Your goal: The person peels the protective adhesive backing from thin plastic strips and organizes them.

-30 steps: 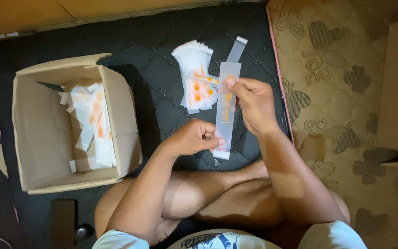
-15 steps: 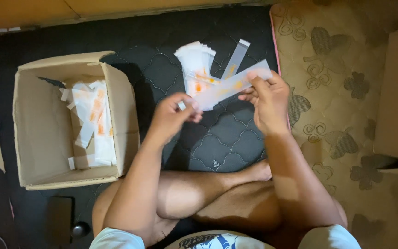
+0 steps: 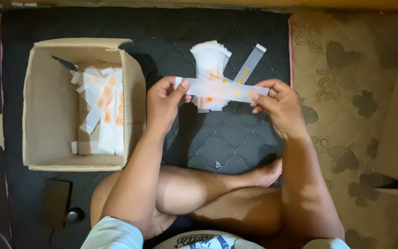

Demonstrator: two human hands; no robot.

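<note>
Mid-handling of one long clear plastic sleeve (image 3: 221, 88), stretched level above the dark quilted mat (image 3: 226, 138), left hand (image 3: 163, 102) pinching one end, right hand (image 3: 278, 103) pinching the other; next likely calling for transfer to the cardboard box (image 3: 47, 124).

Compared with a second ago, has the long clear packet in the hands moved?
Yes. The long clear packet has turned from upright to lying crosswise, and has risen to overlap the pile of packets on the dark mat.
</note>
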